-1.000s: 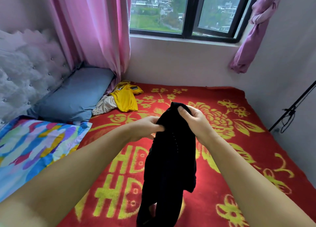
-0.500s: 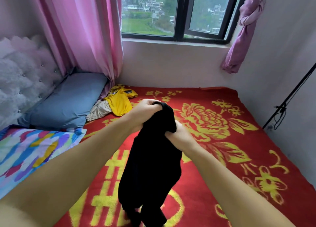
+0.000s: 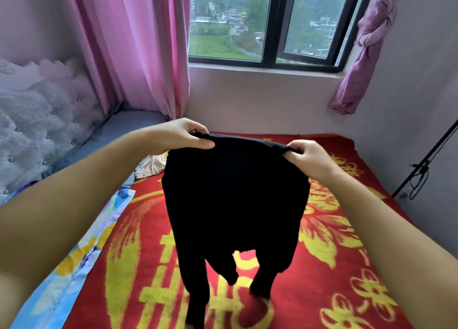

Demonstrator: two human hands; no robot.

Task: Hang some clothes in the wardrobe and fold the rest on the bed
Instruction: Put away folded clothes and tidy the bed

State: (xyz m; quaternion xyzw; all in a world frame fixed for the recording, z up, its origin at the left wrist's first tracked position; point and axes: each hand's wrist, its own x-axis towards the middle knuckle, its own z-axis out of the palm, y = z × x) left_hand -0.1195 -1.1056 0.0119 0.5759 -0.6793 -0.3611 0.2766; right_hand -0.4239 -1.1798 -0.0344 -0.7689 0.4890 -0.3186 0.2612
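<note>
At the bottom of the frame, nearest me, my two forearms run up from the lower corners toward the middle. Between them hangs the black garment (image 3: 233, 204), probably trousers, since two leg-like ends dangle at the bottom of the picture just over the red and yellow blanket (image 3: 347, 266); whether they touch it I cannot tell.

My left hand (image 3: 183, 136) pinches the top edge at its left end, thumb under and fingers curled over the band. My right hand (image 3: 309, 159) pinches the right end the same way, sitting a little lower in the frame. The band is pulled fairly taut between them, so the top edge runs left to right across the picture and the garment's long axis drops straight down toward me. Both hands are at about the same reach, so I judge neither has the advantage. The next move, as I judge it, is to lay the cloth flat on the blanket.

At lower left lies a patterned blue sheet (image 3: 74, 266). Farther back, left of centre, a pale crumpled cloth (image 3: 151, 166) peeks out beside the garment, with the tufted headboard (image 3: 37, 120) at the left edge. Beyond are the pink curtain (image 3: 138, 43) and the window (image 3: 267, 23).
</note>
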